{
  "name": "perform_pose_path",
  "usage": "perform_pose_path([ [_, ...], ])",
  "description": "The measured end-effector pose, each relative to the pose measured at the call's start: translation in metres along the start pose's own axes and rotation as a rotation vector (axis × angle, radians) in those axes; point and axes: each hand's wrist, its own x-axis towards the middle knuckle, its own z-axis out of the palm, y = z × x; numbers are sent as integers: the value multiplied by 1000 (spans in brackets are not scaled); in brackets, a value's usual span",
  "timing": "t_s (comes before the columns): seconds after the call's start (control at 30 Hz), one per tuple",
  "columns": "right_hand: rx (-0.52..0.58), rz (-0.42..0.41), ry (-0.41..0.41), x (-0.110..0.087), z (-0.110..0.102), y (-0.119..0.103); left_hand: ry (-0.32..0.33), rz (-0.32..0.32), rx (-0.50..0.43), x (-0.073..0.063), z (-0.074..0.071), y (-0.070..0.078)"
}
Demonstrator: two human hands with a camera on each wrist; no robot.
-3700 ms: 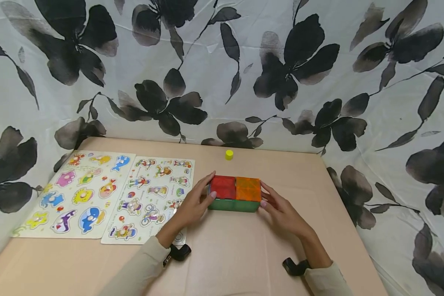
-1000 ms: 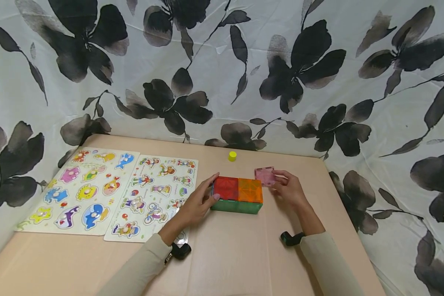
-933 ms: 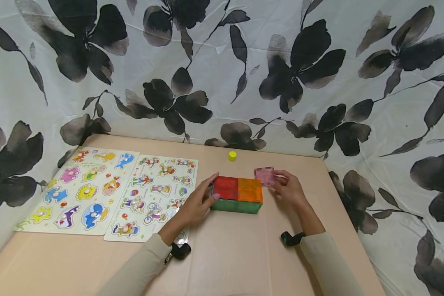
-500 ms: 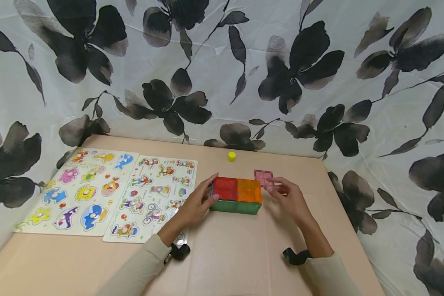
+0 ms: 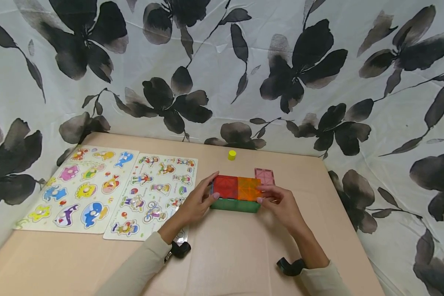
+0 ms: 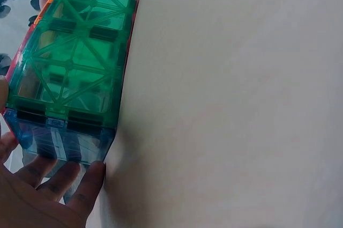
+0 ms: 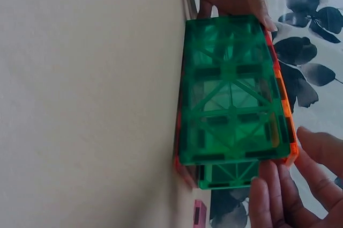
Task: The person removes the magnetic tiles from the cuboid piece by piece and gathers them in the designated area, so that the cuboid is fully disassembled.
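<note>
Left hand grips a tile box, right hand touches its end, grip unclear; pink tile just behind, yellow cap beyond, picture boards at left.

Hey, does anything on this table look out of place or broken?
Nothing looks spilled or broken. One slight oddity: the pink tile lies loose on the table, near the right end of the tile box, not joined to it.

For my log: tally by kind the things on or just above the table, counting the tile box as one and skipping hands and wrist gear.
Tile box: 1
Pink tile: 1
Picture boards: 2
Yellow piece: 1
Total: 5
</note>
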Motion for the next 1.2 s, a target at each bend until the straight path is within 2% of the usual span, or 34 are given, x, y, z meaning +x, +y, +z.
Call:
perform_pose_path([
  [0.23, -9, -6, 25, -1, 4, 0, -9, -5, -17, 0, -1, 1],
  [0.57, 68, -24, 60, 0, 1, -17, -20, -19, -26, 1, -3, 4],
  [0.8, 158, -28, 125, 3, -18, -25, -17, -20, -12, 1, -2, 2],
  [0.93, 192, 21, 188, 11, -38, -14, -19, -21, -18, 1, -2, 3],
  [1.2, 243, 188, 299, 26, -76, 26, -17, -7, -30, 1, 0, 1],
])
